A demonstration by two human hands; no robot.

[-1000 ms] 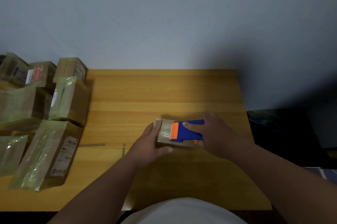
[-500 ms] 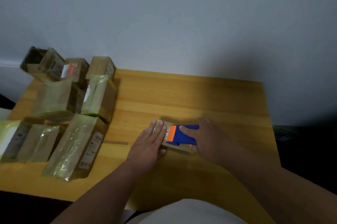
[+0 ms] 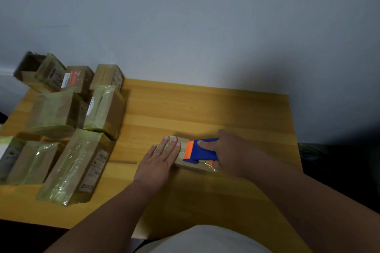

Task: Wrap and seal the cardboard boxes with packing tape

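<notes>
Taping the small box, mid-pass.

My left hand (image 3: 159, 162) lies flat, fingers straight, pinning the box (image 3: 192, 165) between both hands; my right hand (image 3: 230, 153) grips the dispenser (image 3: 200, 151) on top. Next, I'd judge: cut the tape cleanly, then smooth it down.

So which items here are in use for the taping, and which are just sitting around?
In use:
small cardboard box
blue-and-orange tape dispenser
left hand, flat on the box
right hand, gripping the dispenser

Lying about:
wrapped boxes stacked at the table's left
</notes>
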